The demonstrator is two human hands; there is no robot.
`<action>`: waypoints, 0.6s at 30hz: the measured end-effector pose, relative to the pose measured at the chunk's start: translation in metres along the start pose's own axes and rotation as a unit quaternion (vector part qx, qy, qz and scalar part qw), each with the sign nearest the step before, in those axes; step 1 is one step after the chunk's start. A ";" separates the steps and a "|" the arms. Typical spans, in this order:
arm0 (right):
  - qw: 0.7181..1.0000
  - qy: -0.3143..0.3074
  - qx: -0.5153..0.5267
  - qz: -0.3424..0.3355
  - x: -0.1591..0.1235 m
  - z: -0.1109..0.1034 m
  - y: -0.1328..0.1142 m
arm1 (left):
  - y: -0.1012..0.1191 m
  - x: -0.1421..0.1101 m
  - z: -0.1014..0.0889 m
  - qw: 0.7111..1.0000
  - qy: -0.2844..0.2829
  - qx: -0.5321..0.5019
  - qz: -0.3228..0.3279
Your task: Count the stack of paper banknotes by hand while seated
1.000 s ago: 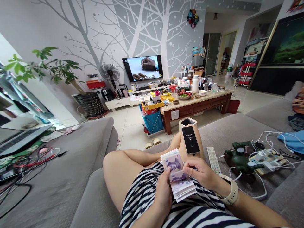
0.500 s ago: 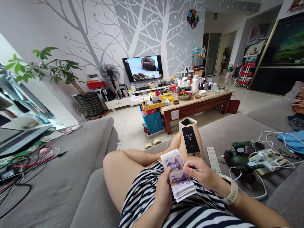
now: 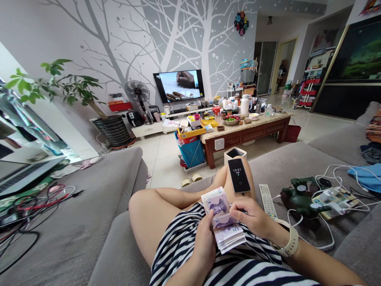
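Observation:
A stack of purple banknotes [image 3: 218,205] marked 5 is folded over in my lap, its lower ends fanned out toward me. My left hand [image 3: 204,240] is closed on the stack from the left, thumb lying across the top note. From the right, my right hand [image 3: 251,216] pinches the edge of a banknote between thumb and curled fingers; the fingertips are partly hidden. A pale watch strap circles my right wrist. Just beyond the notes, a smartphone [image 3: 239,175] showing 10:51 rests on my leg.
Right of my leg on the grey sofa [image 3: 285,163] lie a remote control [image 3: 267,201], a dark green figure [image 3: 303,198] and a power strip [image 3: 336,202] with white cables. A laptop [image 3: 26,174] and tangled cables are at left. A crowded coffee table [image 3: 247,133] stands ahead.

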State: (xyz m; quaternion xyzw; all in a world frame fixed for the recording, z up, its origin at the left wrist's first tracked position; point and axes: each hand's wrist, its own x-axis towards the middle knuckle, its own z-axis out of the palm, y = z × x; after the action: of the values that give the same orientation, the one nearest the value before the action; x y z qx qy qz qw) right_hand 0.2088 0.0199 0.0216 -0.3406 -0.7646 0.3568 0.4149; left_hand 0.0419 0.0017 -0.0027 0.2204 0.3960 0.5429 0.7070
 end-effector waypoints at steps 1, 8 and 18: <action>1.000 0.000 0.000 -0.001 0.000 0.000 0.000 | 0.000 0.000 0.000 1.000 0.001 0.000 0.000; 1.000 -0.002 0.003 0.003 -0.001 0.000 0.001 | 0.000 0.000 0.001 1.000 -0.007 -0.001 -0.001; 1.000 -0.004 0.010 0.003 0.000 0.000 0.000 | 0.001 0.001 0.001 1.000 -0.011 -0.007 0.007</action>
State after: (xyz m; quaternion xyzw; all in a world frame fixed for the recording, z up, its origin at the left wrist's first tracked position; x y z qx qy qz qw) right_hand 0.2085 0.0201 0.0213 -0.3374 -0.7613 0.3671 0.4145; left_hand 0.0425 0.0033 -0.0018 0.2242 0.3833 0.5478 0.7091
